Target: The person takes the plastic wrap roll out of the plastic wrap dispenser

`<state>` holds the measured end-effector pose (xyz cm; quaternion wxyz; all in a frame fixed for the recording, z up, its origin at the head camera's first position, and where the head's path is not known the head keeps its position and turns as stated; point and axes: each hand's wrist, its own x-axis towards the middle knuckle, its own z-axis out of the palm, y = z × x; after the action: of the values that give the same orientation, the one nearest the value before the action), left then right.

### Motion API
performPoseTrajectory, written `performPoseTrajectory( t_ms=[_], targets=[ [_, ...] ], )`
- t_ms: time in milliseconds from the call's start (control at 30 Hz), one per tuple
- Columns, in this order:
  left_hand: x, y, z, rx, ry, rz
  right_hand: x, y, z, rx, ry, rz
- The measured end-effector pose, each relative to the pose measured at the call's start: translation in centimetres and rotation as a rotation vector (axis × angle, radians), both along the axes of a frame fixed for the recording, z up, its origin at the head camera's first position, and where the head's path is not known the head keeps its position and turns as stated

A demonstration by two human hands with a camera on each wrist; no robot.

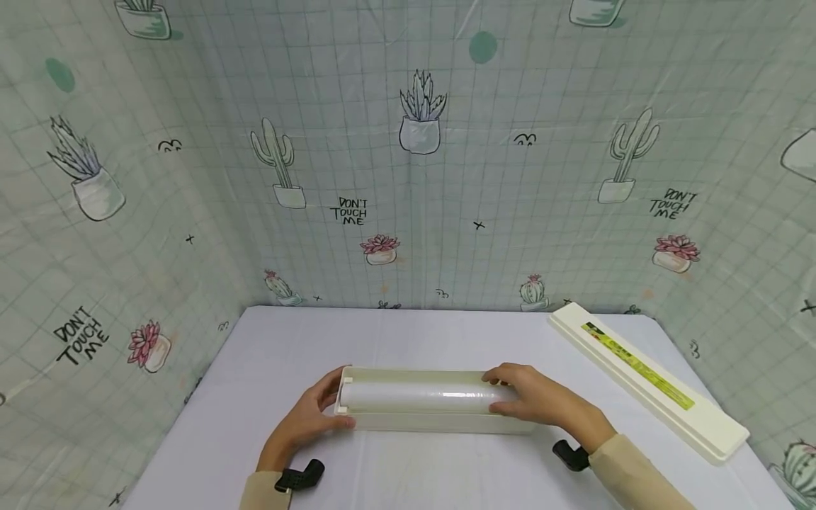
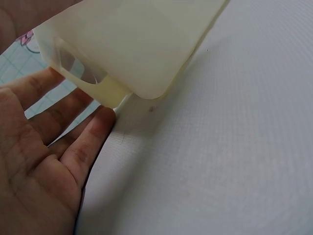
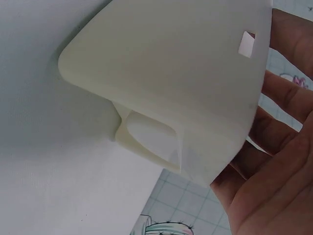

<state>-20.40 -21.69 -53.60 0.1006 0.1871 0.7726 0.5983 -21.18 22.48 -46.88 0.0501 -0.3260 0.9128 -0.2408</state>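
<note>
A long cream cling film dispenser box (image 1: pixel 440 423) lies open-topped on the white table, with a shiny cling film roll (image 1: pixel 414 398) inside. My left hand (image 1: pixel 312 414) grips the box's left end, thumb on the front wall and fingers round the back. In the left wrist view, the fingers of that hand (image 2: pixel 54 132) lie along the box end (image 2: pixel 117 46), beside its cut-out. At the right end my right hand (image 1: pixel 542 397) holds the roll's end, fingers over the back and thumb at the front. The right wrist view has that hand (image 3: pixel 279 147) behind the box wall (image 3: pixel 161 63).
A long cream lid (image 1: pixel 644 382) with a yellow label lies slanted on the table at the right. Cactus-print cloth (image 1: pixel 408 184) hangs behind and at both sides of the white table (image 1: pixel 421 474). A black strap device (image 1: pixel 299 476) sits on each wrist.
</note>
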Motion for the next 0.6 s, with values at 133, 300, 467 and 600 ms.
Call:
performPoseTrajectory(
  t_ms=[133, 300, 467, 600],
  targets=[
    [-0.07, 0.09, -0.28, -0.006, -0.003, -0.002, 0.03, 0.01, -0.02, 0.027, -0.008, -0.014],
    [-0.18, 0.30, -0.31, -0.006, 0.008, -0.005, 0.11, 0.05, 0.12, 0.050, 0.011, -0.019],
    [-0.05, 0.24, -0.05, -0.007, 0.008, 0.001, -0.06, -0.06, 0.13, 0.045, 0.018, -0.005],
    [0.28, -0.01, -0.06, 0.001, 0.005, -0.004, -0.03, -0.35, 0.06, 0.043, -0.001, -0.002]
  ],
)
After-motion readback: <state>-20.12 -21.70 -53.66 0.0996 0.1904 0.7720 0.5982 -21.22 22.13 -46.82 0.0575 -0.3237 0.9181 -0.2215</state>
